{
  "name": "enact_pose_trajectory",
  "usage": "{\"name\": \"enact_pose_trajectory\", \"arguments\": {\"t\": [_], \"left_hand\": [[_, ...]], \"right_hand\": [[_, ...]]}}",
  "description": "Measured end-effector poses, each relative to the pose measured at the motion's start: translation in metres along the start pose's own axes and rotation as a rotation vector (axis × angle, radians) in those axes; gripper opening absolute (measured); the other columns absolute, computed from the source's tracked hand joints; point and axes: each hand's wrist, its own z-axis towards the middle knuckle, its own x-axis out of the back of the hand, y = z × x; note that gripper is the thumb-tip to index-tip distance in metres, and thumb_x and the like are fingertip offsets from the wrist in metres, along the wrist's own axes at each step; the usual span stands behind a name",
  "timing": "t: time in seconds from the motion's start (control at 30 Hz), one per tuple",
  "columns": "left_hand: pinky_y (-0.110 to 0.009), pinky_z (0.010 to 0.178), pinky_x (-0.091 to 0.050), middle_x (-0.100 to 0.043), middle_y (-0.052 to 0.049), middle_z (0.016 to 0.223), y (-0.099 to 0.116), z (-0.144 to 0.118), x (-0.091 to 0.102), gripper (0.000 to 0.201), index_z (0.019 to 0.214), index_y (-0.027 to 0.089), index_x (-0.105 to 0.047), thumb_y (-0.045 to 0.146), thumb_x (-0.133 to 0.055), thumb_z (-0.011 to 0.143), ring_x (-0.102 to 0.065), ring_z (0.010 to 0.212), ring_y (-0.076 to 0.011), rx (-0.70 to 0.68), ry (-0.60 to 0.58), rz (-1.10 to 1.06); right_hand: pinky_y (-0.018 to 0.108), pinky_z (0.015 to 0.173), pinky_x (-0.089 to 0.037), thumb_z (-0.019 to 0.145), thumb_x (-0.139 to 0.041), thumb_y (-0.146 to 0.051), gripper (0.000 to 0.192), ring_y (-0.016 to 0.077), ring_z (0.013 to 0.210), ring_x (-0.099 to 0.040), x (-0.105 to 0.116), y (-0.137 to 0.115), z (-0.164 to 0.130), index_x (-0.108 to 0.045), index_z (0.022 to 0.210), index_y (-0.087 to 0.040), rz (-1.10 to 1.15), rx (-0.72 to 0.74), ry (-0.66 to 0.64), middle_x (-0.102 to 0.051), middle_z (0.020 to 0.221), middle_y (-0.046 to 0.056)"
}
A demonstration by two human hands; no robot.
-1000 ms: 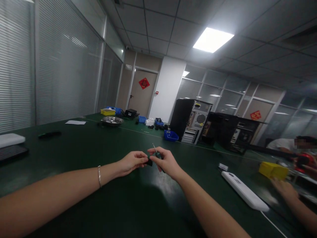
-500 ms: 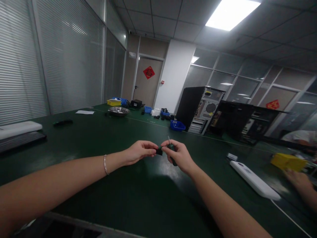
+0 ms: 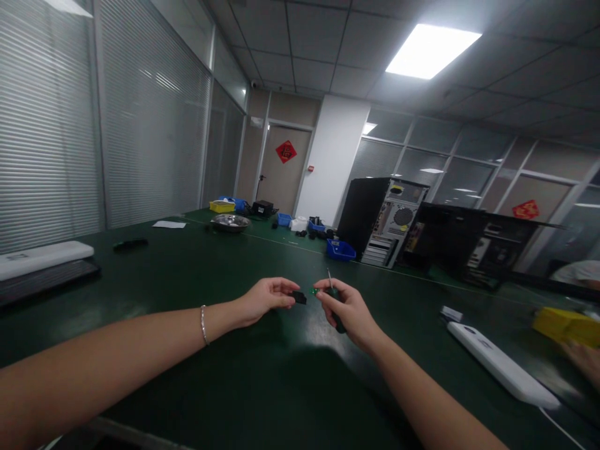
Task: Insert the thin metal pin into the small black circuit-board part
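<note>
The left hand [image 3: 267, 299] pinches a small black part [image 3: 298, 297] between thumb and fingertips, held just above the bench [image 3: 197, 281]. The right hand [image 3: 344, 306] is closed around a screwdriver [image 3: 334, 300], its thin shaft pointing up and its dark handle projecting below the palm; the fingertips also pinch a tiny green piece [image 3: 314, 291]. The black part and the green piece sit just beside each other with a narrow gap between them. A bracelet [image 3: 203, 325] circles the left wrist. To the right, a white power strip [image 3: 501, 369] lies on the bench. Farther back stand a blue bin [image 3: 340, 250], a computer tower [image 3: 380, 222] and a metal bowl [image 3: 229, 222].
</note>
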Motion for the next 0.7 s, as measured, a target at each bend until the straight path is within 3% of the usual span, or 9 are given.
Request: {"name": "enact_pose_trajectory", "arguments": {"t": [0.17,0.33,0.7], "left_hand": [[-0.034,0.078,-0.045,-0.064,-0.010,0.101,-0.0015,-0.0001,0.0007,0.044,0.107,0.013,-0.060,0.014,-0.073,0.065,-0.060,0.089,-0.0191,-0.006,-0.019,-0.014],[-0.034,0.081,-0.044,-0.065,-0.008,0.098,-0.0046,0.0009,0.0024,0.040,0.102,0.013,-0.063,0.011,-0.073,0.062,-0.059,0.089,-0.0186,0.003,-0.010,-0.013],[-0.033,0.080,-0.044,-0.065,-0.005,0.090,-0.0055,0.0002,0.0029,0.032,0.093,0.014,-0.066,0.012,-0.073,0.061,-0.058,0.085,-0.0171,-0.020,0.004,0.003]], "right_hand": [[0.017,0.034,-0.029,0.072,-0.068,-0.032,0.026,0.0042,0.035,-0.039,-0.0004,0.0015,0.0000,-0.059,0.090,-0.015,0.037,0.002,0.014,-0.051,0.058,-0.006],[0.017,0.035,-0.029,0.074,-0.067,-0.032,0.023,0.0059,0.034,-0.038,-0.0014,0.0022,-0.0009,-0.057,0.088,-0.016,0.006,0.001,0.009,-0.044,0.045,-0.010],[0.017,0.035,-0.029,0.075,-0.066,-0.032,0.022,0.0061,0.034,-0.038,-0.0038,0.0016,-0.0021,-0.058,0.088,-0.017,-0.008,-0.005,0.001,-0.045,0.045,-0.009]]}}
